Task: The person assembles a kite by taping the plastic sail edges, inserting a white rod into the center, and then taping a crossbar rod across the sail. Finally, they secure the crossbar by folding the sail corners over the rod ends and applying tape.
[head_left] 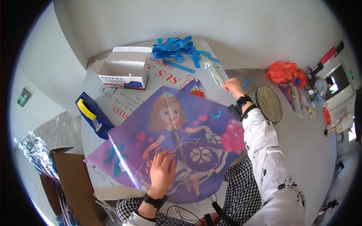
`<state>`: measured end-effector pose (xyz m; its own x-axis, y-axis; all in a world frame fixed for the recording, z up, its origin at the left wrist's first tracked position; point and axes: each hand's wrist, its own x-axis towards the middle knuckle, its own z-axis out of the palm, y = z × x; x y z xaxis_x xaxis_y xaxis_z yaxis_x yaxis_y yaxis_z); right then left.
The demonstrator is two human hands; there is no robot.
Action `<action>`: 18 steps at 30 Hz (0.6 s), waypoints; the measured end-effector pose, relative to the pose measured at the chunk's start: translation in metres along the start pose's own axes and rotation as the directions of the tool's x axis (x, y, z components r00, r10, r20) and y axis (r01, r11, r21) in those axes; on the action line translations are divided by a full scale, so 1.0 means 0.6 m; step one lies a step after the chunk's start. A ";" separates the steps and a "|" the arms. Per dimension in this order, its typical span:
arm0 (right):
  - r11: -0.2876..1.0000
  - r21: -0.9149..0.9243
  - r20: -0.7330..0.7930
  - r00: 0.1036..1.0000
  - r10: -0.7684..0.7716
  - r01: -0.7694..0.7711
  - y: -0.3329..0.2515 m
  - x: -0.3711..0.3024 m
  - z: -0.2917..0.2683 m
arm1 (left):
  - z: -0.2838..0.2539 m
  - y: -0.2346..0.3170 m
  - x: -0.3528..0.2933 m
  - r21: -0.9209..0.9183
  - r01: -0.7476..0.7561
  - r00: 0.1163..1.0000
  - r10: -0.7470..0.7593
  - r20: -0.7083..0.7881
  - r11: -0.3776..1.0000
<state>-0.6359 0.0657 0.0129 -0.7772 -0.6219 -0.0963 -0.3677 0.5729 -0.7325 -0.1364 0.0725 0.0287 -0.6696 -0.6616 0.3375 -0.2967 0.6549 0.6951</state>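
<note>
A purple kite sheet (211, 113) with a printed cartoon princess, pink hearts and balloons lies spread over the table before me. My left hand (162, 173) rests on its lower middle, fingers stretched out and holding nothing. Beyond the kite's right side, my right hand (233, 86) is closed at the near end of a bundle of thin pale rods (212, 69). Its fingertips pinch the rod ends; how many rods they hold cannot be made out. Tangled blue ribbons (174, 47) lie against the far end of the rods. Another purple printed piece (195, 88) peeks out behind the kite.
A blue tape dispenser (95, 116) with yellow core stands left of the kite. Behind it sits an open white box (122, 71). A round stool (269, 104) is right of the table (89, 139). A cardboard box (77, 184), shiny foil strips (37, 154) and red bags (282, 72) stand around.
</note>
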 end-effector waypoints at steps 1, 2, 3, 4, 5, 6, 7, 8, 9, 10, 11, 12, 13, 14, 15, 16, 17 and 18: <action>0.987 0.141 0.091 0.993 0.068 -0.081 -0.013 -0.031 0.002 | 0.000 -0.004 -0.003 -0.009 0.016 1.000 -0.016 -0.001 1.000; 0.948 0.271 0.183 0.976 0.119 -0.167 -0.031 -0.062 -0.005 | -0.002 -0.005 -0.003 -0.020 0.024 1.000 -0.024 -0.008 1.000; 0.898 0.355 0.275 0.947 0.165 -0.260 -0.049 -0.092 0.000 | -0.010 -0.004 -0.008 0.003 0.035 0.999 -0.035 -0.012 0.999; 0.900 0.353 0.271 0.949 0.161 -0.254 -0.056 -0.115 -0.016 | -0.007 -0.006 -0.008 0.009 0.007 1.000 -0.006 -0.021 1.000; 0.858 0.396 0.318 0.926 0.206 -0.327 -0.058 -0.133 -0.031 | -0.003 -0.008 -0.007 0.014 -0.021 0.999 0.022 -0.029 1.000; 0.808 0.434 0.367 0.897 0.245 -0.398 -0.059 -0.154 -0.044 | -0.001 -0.007 -0.005 0.013 -0.024 0.999 0.024 -0.034 1.000; 0.768 0.482 0.364 0.894 0.263 -0.422 -0.059 -0.181 -0.058 | 0.003 -0.005 -0.004 -0.007 -0.030 0.999 0.029 -0.040 1.000; 0.723 0.529 0.364 0.889 0.280 -0.444 -0.051 -0.208 -0.069 | 0.007 -0.003 -0.002 -0.024 -0.036 0.998 0.035 -0.044 0.999; 0.663 0.567 0.450 0.858 0.247 -0.489 -0.023 -0.229 -0.079 | 0.012 -0.002 -0.002 -0.027 -0.041 0.998 0.040 -0.047 0.999; 0.613 0.586 0.515 0.828 0.224 -0.530 -0.036 -0.282 -0.078 | 0.016 -0.008 -0.009 -0.098 0.025 1.000 -0.026 -0.014 0.995; 0.524 0.659 0.517 0.831 0.206 -0.540 -0.032 -0.333 -0.077 | 0.013 -0.005 -0.015 -0.168 0.085 0.996 -0.083 0.019 0.982; 0.470 0.719 0.543 0.836 0.081 -0.512 -0.036 -0.398 -0.077 | 0.013 0.002 -0.018 -0.161 0.091 0.996 -0.091 0.013 0.983; 0.335 0.792 0.499 0.858 0.125 -0.510 -0.059 -0.470 -0.058 | 0.013 0.009 -0.020 -0.359 0.296 0.952 -0.243 0.187 0.885; 0.368 0.775 0.499 0.855 0.142 -0.514 -0.037 -0.528 -0.044 | 0.015 0.021 -0.020 -0.503 0.493 0.864 -0.333 0.377 0.710; 0.570 0.704 0.448 0.888 0.107 -0.424 -0.066 -0.601 -0.034 | 0.022 0.034 -0.020 -0.632 0.521 0.851 -0.298 0.432 0.573; 0.582 0.667 0.527 0.847 0.074 -0.466 -0.070 -0.662 -0.022 | 0.030 0.049 -0.021 -0.728 0.543 0.840 -0.251 0.481 0.419; 0.740 0.523 0.575 0.816 0.059 -0.422 -0.098 -0.714 -0.006 | 0.017 0.067 -0.025 -0.714 0.549 0.836 -0.287 0.468 0.434; 0.721 0.513 0.628 0.777 0.055 -0.466 -0.094 -0.756 0.015 | 0.009 0.089 -0.024 -0.794 0.564 0.820 -0.265 0.507 0.226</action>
<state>-0.2583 0.3107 0.0921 -0.3032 -0.7865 -0.5380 0.3586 0.4289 -0.8291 -0.1464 0.1190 0.0573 -0.8159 -0.5308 -0.2291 0.0961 -0.5153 0.8516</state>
